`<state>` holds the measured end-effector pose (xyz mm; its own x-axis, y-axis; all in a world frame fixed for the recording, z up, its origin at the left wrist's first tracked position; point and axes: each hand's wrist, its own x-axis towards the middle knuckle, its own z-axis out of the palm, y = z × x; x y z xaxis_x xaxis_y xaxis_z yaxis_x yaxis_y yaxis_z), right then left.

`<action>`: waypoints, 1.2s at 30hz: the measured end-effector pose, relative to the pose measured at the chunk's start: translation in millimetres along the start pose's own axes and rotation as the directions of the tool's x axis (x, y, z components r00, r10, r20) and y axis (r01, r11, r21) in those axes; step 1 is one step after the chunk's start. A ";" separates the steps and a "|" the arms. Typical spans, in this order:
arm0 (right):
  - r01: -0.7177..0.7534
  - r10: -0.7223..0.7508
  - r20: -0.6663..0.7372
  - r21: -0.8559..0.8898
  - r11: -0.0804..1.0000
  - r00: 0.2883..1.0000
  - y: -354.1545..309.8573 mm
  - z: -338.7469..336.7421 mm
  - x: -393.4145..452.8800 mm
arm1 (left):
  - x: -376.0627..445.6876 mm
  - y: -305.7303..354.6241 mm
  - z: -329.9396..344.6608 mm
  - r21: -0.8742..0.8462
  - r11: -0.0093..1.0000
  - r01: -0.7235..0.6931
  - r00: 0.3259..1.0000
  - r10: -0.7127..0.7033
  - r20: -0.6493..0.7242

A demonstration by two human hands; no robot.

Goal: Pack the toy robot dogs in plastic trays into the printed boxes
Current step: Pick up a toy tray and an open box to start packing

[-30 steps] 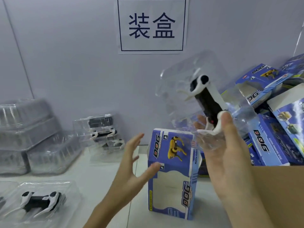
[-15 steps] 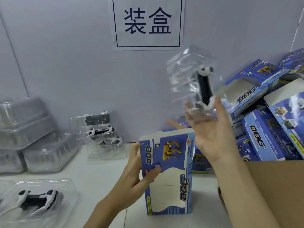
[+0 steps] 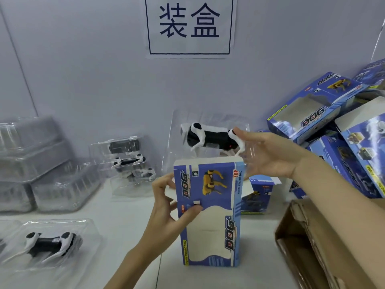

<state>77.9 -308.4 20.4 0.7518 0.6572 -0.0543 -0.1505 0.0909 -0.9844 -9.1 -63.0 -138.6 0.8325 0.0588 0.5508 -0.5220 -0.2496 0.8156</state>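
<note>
A blue printed box [image 3: 210, 213] with a yellow dog picture stands upright on the white table. My left hand [image 3: 166, 207] grips its left side, thumb on the front, fingers at a side flap. Just above the box's open top, my right hand [image 3: 268, 155] holds a clear plastic tray [image 3: 177, 134] by its right end. In that tray lies a black and white toy robot dog [image 3: 208, 137], now horizontal. The tray's lower edge is at the box opening.
More trayed dogs lie at the front left [image 3: 50, 243] and in a stack [image 3: 127, 157] by the wall. Empty clear trays [image 3: 35, 155] pile at the left. Printed boxes [image 3: 325, 107] heap at the right. A cardboard carton [image 3: 325, 243] stands at the front right.
My left hand took hold of the box and steadied it upright. My right hand turned the trayed dog from upright to horizontal and lowered it to the box's open top.
</note>
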 end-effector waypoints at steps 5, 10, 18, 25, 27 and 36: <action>0.022 -0.001 0.106 -0.197 0.980 0.994 -11.8 -11.3 -9.1 | -1.5 -5.9 5.0 0.008 1.000 -0.008 1.000 0.008 -0.021; 0.113 -0.105 0.045 -0.499 0.859 0.993 -40.7 -10.9 -20.2 | -2.2 -6.5 4.8 -0.006 1.000 -0.013 0.999 0.013 -0.030; -0.013 0.132 0.025 -0.959 0.283 0.991 -86.3 12.8 -32.4 | -2.9 -1.3 7.3 -0.018 1.000 -0.018 1.000 0.018 -0.015; -0.064 0.217 -0.059 -0.998 0.016 0.974 -100.0 54.6 -12.5 | -5.5 5.6 9.0 0.002 1.000 0.002 1.000 -0.001 -0.009; -0.064 0.162 -0.065 -0.998 -0.013 0.985 -96.9 62.9 -5.2 | -5.0 7.9 8.9 -0.021 1.000 0.008 1.000 -0.008 -0.024; -0.190 -0.351 -0.249 -0.963 0.193 0.903 -43.4 50.2 -21.3 | 0.7 15.0 4.1 -0.192 0.972 0.137 0.989 -0.143 -0.020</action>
<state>36.3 -288.8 72.7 0.8911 0.3753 0.2552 0.4462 -0.8275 -0.3408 -15.7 -70.6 -126.7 0.8950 0.1130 0.4316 -0.4288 -0.0487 0.9021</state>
